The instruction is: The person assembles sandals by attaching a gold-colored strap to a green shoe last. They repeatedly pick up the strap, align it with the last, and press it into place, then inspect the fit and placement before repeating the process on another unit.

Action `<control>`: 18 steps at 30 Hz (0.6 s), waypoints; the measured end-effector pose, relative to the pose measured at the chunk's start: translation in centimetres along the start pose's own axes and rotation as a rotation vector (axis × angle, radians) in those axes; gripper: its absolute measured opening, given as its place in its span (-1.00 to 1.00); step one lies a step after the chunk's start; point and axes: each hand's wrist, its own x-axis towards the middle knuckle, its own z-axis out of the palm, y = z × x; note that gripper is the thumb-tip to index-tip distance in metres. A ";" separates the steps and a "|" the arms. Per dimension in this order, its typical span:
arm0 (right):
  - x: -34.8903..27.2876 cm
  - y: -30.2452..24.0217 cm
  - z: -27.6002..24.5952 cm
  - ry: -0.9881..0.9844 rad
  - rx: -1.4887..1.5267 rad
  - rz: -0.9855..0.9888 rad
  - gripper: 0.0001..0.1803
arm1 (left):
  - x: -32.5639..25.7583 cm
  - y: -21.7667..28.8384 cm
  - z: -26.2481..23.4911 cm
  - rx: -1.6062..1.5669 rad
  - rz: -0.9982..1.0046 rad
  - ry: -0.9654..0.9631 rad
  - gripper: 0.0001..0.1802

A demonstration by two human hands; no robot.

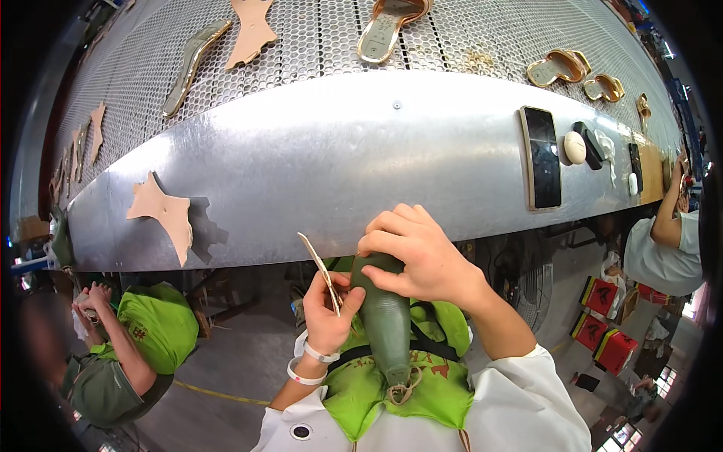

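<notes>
A dark green shoe last stands out over my lap, its far end toward the table and a loop of cord at its near end. My right hand curls over the far end of the last, with thumb and fingers closed on it. Between the fingers of my left hand is a thin, pale, gold-edged piece, seen edge-on; its kind is unclear. My left thumb rests against the side of the last. The pale leather upper piece lies on the metal table at the left.
A perforated conveyor runs behind the table, carrying leather pieces, an edge-on sole and gold-trimmed sandals. At right lie a phone and a round cream object. Co-workers sit at left and right.
</notes>
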 end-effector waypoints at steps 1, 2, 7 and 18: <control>0.1 -0.1 0.0 -0.012 0.004 0.012 -0.79 | 0.0 0.0 -0.1 -0.003 0.000 0.001 -0.69; 0.2 -0.2 -0.1 -0.024 0.008 0.023 -0.79 | -0.1 0.0 -0.1 -0.012 -0.002 0.002 -0.69; 0.4 -0.4 0.2 -0.038 -0.001 0.055 -0.78 | -0.1 0.0 -0.8 -0.021 -0.003 0.001 -0.69; 1.1 -0.7 1.0 -0.026 0.026 0.035 -0.83 | 0.0 0.1 -1.9 -0.010 0.011 -0.014 -0.69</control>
